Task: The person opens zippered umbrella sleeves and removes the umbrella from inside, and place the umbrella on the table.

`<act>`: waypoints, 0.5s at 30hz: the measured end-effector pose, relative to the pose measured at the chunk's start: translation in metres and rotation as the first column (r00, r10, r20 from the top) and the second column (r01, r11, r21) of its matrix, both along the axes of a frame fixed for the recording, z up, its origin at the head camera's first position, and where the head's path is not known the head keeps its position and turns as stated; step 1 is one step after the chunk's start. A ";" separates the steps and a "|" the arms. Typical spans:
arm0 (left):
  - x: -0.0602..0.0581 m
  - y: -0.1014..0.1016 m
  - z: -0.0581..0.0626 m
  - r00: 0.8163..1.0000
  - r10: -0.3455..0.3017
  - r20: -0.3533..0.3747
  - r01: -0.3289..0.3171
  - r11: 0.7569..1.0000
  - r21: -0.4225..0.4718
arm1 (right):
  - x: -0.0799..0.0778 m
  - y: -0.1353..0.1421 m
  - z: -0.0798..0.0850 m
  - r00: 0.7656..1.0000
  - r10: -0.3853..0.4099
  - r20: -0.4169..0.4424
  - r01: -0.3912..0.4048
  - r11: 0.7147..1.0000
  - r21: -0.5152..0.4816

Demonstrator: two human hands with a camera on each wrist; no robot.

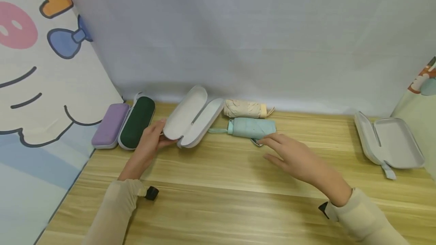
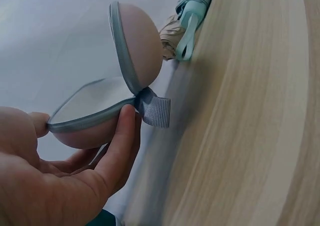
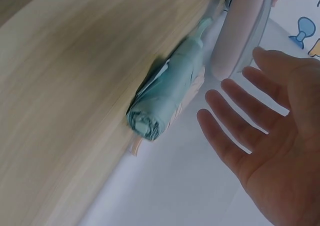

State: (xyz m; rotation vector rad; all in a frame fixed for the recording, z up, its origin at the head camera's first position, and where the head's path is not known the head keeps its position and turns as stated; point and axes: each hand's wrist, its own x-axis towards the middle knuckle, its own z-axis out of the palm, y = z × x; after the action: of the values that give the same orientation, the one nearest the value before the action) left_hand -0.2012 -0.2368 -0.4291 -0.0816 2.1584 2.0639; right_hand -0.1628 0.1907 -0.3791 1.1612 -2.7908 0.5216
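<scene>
My left hand (image 1: pixel 148 139) grips the left half of an open zippered case (image 1: pixel 184 114), white inside with a loop tab at its near end. In the left wrist view, the case (image 2: pixel 142 43) shows a pinkish shell, grey zipper edges and thumb and fingers pinching one half. Just right of it lies a folded teal umbrella (image 1: pixel 253 127) with a wrist strap, and behind that a beige folded umbrella (image 1: pixel 240 108). My right hand (image 1: pixel 294 158) hovers by the teal umbrella's right end. The right wrist view shows its fingers (image 3: pixel 250 108) spread, with nothing in them.
At the left stand a purple case (image 1: pixel 110 126) and a dark green case (image 1: pixel 139 122), side by side. Another open case (image 1: pixel 400 143), light grey, lies at the far right. A pale cloth (image 1: pixel 255 41) hangs behind the wooden table (image 1: pixel 221 207).
</scene>
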 end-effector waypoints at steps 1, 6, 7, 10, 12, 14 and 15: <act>-0.001 0.000 -0.001 1.000 0.008 0.007 -0.008 1.000 0.004 | 0.000 -0.003 -0.001 1.000 0.010 -0.003 -0.010 1.000 -0.007; -0.006 0.000 -0.006 0.999 0.029 0.032 -0.030 0.999 0.032 | 0.001 -0.020 -0.002 0.998 0.053 -0.029 -0.054 0.998 -0.026; -0.006 0.000 -0.007 0.999 0.031 0.036 -0.033 0.999 0.039 | 0.002 -0.023 -0.003 0.998 0.059 -0.032 -0.060 0.998 -0.027; -0.008 0.001 -0.008 0.998 0.041 0.051 -0.044 0.998 0.054 | 0.001 -0.033 -0.003 0.996 0.076 -0.038 -0.077 0.997 -0.026; -0.008 0.002 -0.009 0.997 0.046 0.061 -0.050 0.997 0.059 | 0.001 -0.040 -0.003 0.996 0.084 -0.042 -0.085 0.996 -0.027; -0.009 0.004 -0.009 0.996 0.055 0.068 -0.059 0.996 0.064 | 0.001 -0.046 -0.003 0.994 0.095 -0.048 -0.097 0.995 -0.037; -0.009 0.005 -0.009 0.996 0.060 0.071 -0.064 0.996 0.067 | 0.001 -0.049 -0.003 0.994 0.100 -0.053 -0.102 0.994 -0.040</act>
State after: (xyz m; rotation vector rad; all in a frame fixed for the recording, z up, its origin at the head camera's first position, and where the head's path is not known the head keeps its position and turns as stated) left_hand -0.2103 -0.2323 -0.4385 -0.2114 2.0677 2.1339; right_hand -0.1618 0.1418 -0.3818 1.2928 -2.6760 0.5495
